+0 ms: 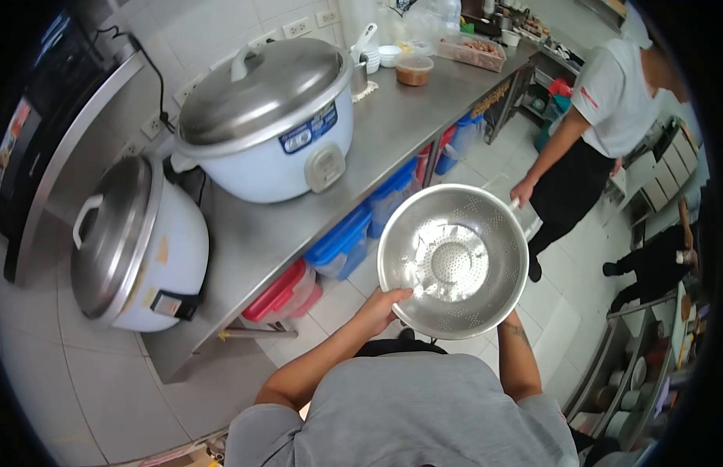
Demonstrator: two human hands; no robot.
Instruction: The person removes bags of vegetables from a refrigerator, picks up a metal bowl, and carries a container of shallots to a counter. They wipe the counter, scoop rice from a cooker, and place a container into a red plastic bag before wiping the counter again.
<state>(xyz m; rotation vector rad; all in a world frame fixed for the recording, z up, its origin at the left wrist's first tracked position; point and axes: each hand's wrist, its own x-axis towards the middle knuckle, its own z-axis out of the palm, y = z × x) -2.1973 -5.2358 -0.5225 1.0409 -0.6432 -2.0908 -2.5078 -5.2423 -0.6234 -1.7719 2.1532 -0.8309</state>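
Head cam: your metal colander (455,268) is just right of centre frame, bowl facing up. Your left hand (379,309) is gripping its rim (379,253), thumb over the edge. Right hand (511,320) is mostly hidden behind the bowl at lower right, so can't tell what those fingers are doing. Looks thin-walled, so probably light, stiff, not fragile, maybe slippery when wet. I'd grab opposite sides of the rim.

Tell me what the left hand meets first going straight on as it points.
Most likely the metal colander itself: the left hand grips its rim, thumb pointing inward, though depth is unclear.
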